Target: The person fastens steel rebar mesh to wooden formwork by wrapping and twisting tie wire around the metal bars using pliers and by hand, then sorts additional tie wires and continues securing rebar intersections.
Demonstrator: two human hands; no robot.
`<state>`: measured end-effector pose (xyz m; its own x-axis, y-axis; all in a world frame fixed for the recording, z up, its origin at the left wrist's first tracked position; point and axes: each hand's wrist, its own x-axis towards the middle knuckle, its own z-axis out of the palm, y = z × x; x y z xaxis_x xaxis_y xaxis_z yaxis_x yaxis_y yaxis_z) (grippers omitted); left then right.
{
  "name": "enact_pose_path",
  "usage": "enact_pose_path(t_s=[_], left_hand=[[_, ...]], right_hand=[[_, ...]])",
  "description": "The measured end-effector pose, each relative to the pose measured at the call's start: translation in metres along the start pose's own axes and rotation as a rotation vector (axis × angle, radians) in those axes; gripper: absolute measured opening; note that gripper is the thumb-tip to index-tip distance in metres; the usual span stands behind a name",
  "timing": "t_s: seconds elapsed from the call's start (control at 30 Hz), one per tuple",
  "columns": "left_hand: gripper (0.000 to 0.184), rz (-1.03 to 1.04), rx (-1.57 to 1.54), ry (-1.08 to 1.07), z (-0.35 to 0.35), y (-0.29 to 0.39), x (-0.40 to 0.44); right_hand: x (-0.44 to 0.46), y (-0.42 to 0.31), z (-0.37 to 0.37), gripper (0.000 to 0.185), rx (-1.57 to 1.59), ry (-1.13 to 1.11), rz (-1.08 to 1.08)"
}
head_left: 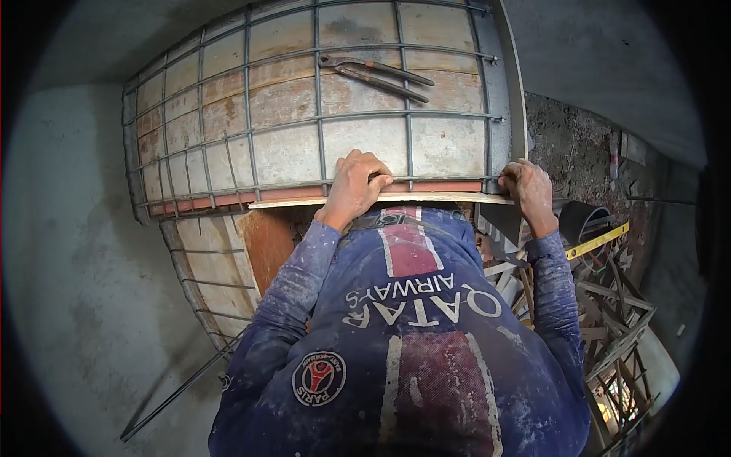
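Note:
A long, thin wooden board (449,197) stands on edge along the near side of a formwork panel, with a reddish strip (445,186) just behind it. My left hand (354,185) is closed over the board, its fingers curled beside a bar of the steel rebar grid (318,91). At the board's right end my right hand (528,189) is closed, with fingertips bent against the corner; they partly hide what they grip. Beyond my hands, a pair of end-cutting pincers (377,78) with worn orange-brown handles lies across the rebar.
A tall side board (518,99) borders the panel on the right. Below at right are a yellow spirit level (598,241), a dark bucket (585,221) and stacked metal frames (617,305). More rebar-covered formwork (217,263) drops away at lower left, beside a grey wall (68,228).

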<state>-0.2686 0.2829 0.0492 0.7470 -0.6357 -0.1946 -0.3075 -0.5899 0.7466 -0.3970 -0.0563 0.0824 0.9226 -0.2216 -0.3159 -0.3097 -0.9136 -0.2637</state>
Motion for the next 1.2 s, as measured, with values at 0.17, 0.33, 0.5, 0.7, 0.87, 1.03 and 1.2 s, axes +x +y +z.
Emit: enact_pose_path(t_s=[0.17,0.33,0.5,0.7,0.87,1.03,1.2], left_hand=[[0.010,0.018,0.070,-0.047,0.002,-0.001,0.000],[0.012,0.106,-0.011,-0.004,0.010,0.006,0.002],[0.008,0.121,-0.085,0.027,0.017,0.016,0.008],[0.007,0.118,-0.063,0.019,0.023,0.009,0.011],[0.009,0.074,-0.123,-0.039,0.018,0.008,0.014],[0.012,0.003,-0.183,-0.118,0.011,0.009,0.017],[0.014,0.087,-0.120,-0.110,0.009,0.008,0.016]], right_hand=[[0.006,0.001,-0.005,0.015,0.005,-0.041,0.000],[0.007,-0.025,-0.026,0.023,0.241,0.032,-0.125],[0.017,-0.045,-0.014,0.022,0.372,-0.033,-0.368],[0.043,-0.074,0.014,0.016,0.268,-0.180,-0.350],[0.055,-0.064,0.024,0.013,0.260,-0.093,-0.447],[0.059,-0.032,-0.017,0.008,0.358,-0.006,-0.394],[0.057,-0.047,-0.010,0.012,0.206,-0.120,-0.398]])
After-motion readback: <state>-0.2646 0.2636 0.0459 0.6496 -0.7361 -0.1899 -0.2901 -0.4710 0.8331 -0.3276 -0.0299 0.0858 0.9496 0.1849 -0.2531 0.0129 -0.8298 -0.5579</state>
